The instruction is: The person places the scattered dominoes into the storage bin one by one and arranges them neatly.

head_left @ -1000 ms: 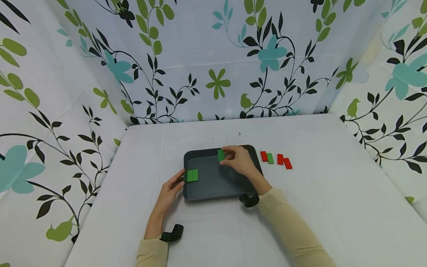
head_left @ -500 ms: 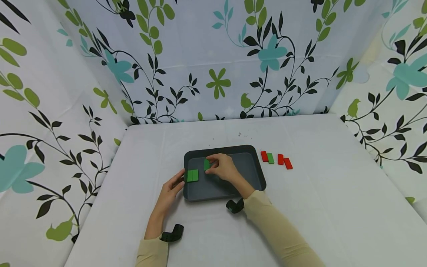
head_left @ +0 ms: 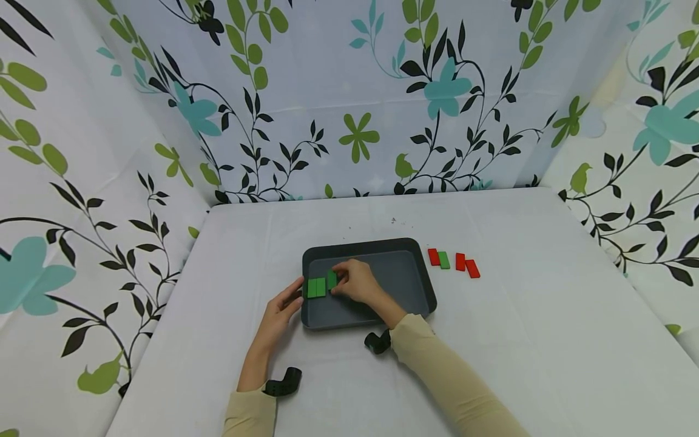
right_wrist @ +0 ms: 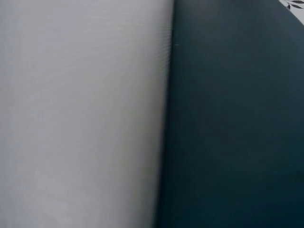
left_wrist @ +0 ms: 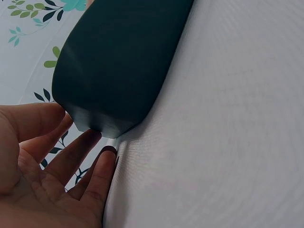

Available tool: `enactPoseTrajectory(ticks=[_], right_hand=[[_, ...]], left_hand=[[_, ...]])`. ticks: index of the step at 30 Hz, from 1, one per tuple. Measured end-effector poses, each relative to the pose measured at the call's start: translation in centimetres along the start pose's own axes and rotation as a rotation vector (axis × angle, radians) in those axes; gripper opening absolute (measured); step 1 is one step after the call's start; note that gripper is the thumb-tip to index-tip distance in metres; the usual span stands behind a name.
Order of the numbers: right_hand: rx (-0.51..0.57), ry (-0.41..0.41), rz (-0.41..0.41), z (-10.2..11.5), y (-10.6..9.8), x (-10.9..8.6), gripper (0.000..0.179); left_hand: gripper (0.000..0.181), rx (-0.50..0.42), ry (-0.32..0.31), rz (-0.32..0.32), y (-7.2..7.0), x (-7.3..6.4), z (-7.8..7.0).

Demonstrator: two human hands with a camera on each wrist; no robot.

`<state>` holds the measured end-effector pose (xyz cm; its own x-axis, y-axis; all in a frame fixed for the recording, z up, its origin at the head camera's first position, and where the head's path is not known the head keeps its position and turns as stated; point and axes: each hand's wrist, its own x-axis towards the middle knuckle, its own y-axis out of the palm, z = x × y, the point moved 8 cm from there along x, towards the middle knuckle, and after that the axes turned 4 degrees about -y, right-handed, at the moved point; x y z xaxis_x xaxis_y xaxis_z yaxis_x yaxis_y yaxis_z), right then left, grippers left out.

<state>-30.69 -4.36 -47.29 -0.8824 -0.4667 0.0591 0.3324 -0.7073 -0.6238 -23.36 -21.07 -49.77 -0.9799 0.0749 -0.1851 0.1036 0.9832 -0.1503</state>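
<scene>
A dark grey rectangular tray (head_left: 395, 273) lies on the white-covered table. Two green tiles (head_left: 317, 287) sit side by side inside it near the left wall. My right hand (head_left: 357, 284), reaching over the tray, pinches a third green tile (head_left: 331, 280) between thumb and fingers, tilted and close beside that pair. My left hand (head_left: 277, 315) touches the tray's left end with its fingertips. In the left wrist view, the thumb and extended fingers (left_wrist: 76, 152) meet the tray's outer wall. The right wrist view has only the tray's side (right_wrist: 232, 118) and tablecloth; the hand is out of it.
To the right of the tray lie a red tile (head_left: 433, 257) and a green tile (head_left: 445, 261) close together, then two more red tiles (head_left: 466, 266). A patterned curtain (head_left: 355, 97) rises behind the table. Both wrists carry black camera mounts (head_left: 285, 382).
My right hand has moved left and toward me across the tray with the green tile, from near the back wall to beside the pair. My left hand has stayed at the tray's end.
</scene>
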Motion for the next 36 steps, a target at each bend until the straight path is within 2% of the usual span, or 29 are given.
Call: enactPoseTrajectory(ticks=[20,36], right_hand=[[-0.032,-0.044,0.046,0.39,0.86,0.03,0.051],[-0.033,-0.088,0.035,0.68,0.66,-0.16,0.055]], left_hand=[[0.049,0.002,0.003,0.000,0.03,-0.11,-0.05],[0.049,0.003,-0.003,-0.011,0.01,-0.11,-0.04]])
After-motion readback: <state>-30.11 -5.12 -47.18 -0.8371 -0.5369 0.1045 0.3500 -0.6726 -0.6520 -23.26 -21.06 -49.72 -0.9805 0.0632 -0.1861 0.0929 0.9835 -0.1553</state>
